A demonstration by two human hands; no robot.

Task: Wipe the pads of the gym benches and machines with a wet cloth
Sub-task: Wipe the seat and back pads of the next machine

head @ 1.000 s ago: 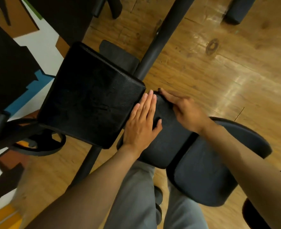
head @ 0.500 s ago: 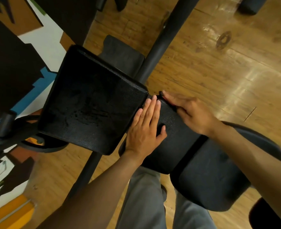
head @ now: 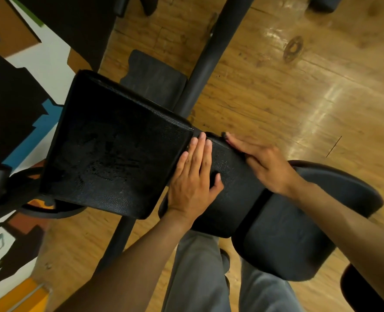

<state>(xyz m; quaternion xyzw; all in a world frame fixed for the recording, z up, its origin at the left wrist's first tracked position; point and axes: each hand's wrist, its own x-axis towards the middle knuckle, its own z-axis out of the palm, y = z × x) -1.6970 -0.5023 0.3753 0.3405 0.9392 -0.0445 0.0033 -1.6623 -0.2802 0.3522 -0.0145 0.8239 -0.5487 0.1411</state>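
A large square black pad (head: 114, 149) with damp streaks on its top fills the left centre. A smaller black textured pad (head: 234, 194) butts against its right side. My left hand (head: 193, 176) lies flat on the smaller pad, fingers straight, their tips at the seam between the two pads. My right hand (head: 263, 163) rests flat along that pad's far edge with its fingers stretched out. A small dark lump (head: 224, 134) shows just past those fingertips; I cannot tell whether it is a cloth.
A blue-grey seat (head: 299, 233) adjoins the small pad on the right. A dark steel post (head: 209, 59) runs diagonally under the pads, with a dark footplate (head: 152, 77) beside it. A black ring (head: 51, 211) lies low at the left. My grey trouser legs (head: 197, 278) stand on the wooden floor (head: 299, 97).
Both hands have stayed on the small pad, flat as before. My right hand has slid a little along the pad's far edge. The view has shifted slightly.
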